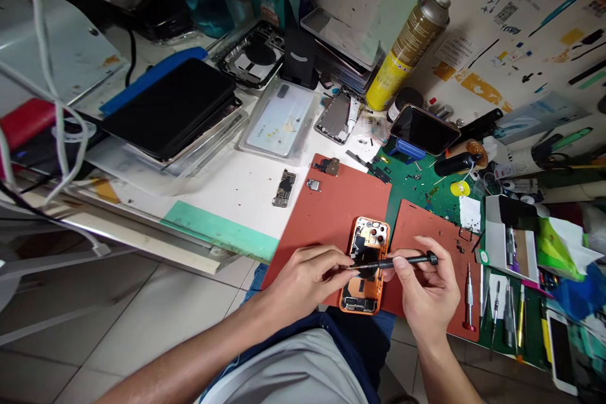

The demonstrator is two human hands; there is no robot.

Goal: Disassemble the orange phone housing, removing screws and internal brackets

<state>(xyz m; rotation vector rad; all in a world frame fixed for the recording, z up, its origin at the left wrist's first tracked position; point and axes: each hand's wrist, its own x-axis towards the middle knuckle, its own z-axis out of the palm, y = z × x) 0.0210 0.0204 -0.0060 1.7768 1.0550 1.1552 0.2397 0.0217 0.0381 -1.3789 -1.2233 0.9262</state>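
An open phone housing with an orange frame lies on the reddish-brown mat, its inner parts showing. Across it, my right hand holds a black screwdriver nearly level, its shaft pointing left. My left hand pinches thumb and fingertips together at the screwdriver's tip, above the housing's left edge. Whatever may be between those fingertips is too small to make out. A small metal phone part and a camera-like module rest farther up the mat. Left of them, a logic board lies on the white tabletop.
Right of the mat stand several screwdrivers and tweezers and a grey-white box. A phone on a blue stand and a spray can are behind. Stacked phones and tablets occupy the left side.
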